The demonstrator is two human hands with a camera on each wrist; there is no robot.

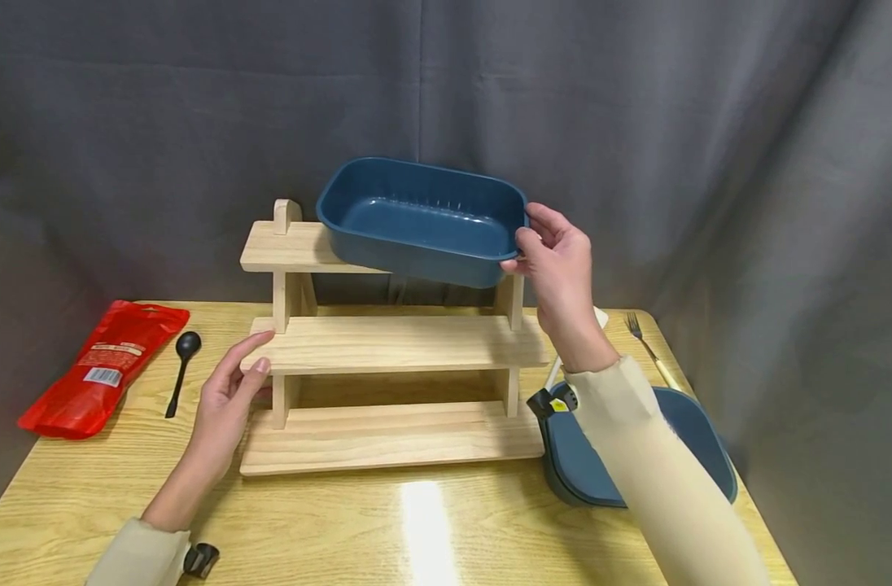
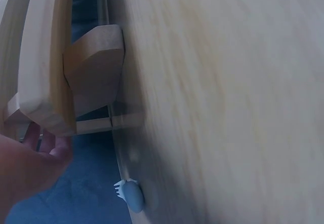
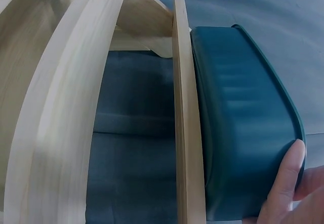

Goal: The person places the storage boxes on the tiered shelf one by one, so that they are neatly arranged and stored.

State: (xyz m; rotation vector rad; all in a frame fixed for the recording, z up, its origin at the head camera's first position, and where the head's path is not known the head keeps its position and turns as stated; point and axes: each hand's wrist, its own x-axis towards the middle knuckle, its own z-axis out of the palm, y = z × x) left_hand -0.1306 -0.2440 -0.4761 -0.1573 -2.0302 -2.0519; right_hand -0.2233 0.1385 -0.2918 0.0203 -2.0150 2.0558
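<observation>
- grips, both bare hands: two, being one left grip (image 1: 222, 403) and one right grip (image 1: 563, 273).
- sleeves (image 1: 673, 480), pale: two in number.
- black wrist devices (image 1: 541, 404): two, one per arm.
- wooden stand (image 1: 409, 343): one, counted at three tiers (image 1: 395, 439).
- blue tub (image 1: 424, 220) at the right grip: one.
- blue container (image 1: 581, 460) at lower right: at least one; arm obstructs, number of nested pieces not confirmable.
- red pouch (image 1: 100, 400): one, with one barcode label (image 1: 103, 376).
- black spoon (image 1: 182, 368): one.
- fork (image 1: 649, 348): one, per head view.
- white long-handled item (image 1: 553, 373): one, partly hidden.
- counter (image 1: 307, 521): one.
</observation>
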